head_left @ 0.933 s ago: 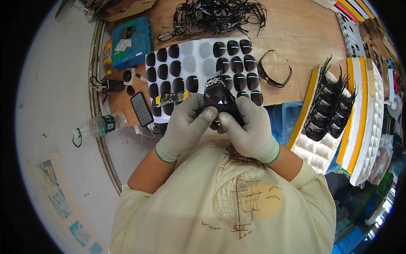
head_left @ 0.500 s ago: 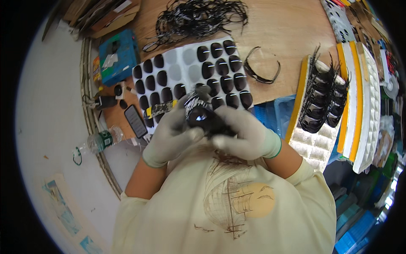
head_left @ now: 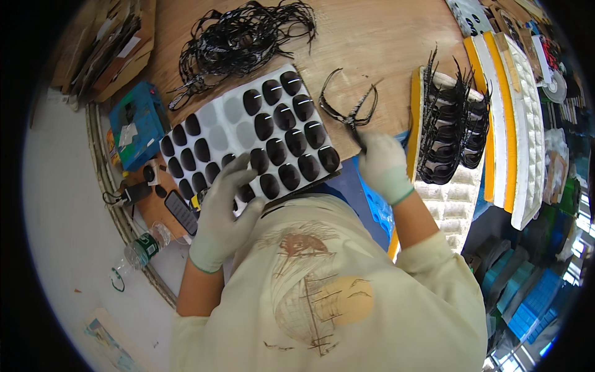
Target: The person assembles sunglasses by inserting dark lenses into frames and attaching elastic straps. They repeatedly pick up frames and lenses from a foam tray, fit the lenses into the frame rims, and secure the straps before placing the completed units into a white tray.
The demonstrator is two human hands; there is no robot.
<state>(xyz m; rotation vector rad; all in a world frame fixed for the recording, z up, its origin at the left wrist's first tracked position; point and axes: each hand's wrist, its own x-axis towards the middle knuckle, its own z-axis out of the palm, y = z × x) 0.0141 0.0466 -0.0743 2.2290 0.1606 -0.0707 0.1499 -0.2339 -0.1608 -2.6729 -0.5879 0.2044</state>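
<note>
My left hand [head_left: 226, 214], in a pale glove, is open over the lower part of a white sheet [head_left: 217, 137] of dark sunglass lenses [head_left: 284, 116]. Its fingers are apart; whether they touch the lenses I cannot tell. My gloved right hand [head_left: 383, 162] is closed on a dark end of sunglasses [head_left: 357, 139], mostly hidden by the fingers. This end reaches up to black sunglasses frames [head_left: 348, 118] on the wooden table, where the parts overlap. A yellow-ended tool [head_left: 196, 201] shows beside the left hand.
A heap of black frames [head_left: 238, 46] lies at the back. On the right, a white tray [head_left: 455, 208] bears several sunglasses [head_left: 449, 133], with more trays [head_left: 517, 133] beyond. A blue box [head_left: 136, 127], a phone [head_left: 180, 212] and a bottle [head_left: 144, 247] are at left.
My hands have parted. The right one has carried the sunglasses from in front of my chest toward the frame on the table; the left has let go and moved over the lenses. The view has shifted.
</note>
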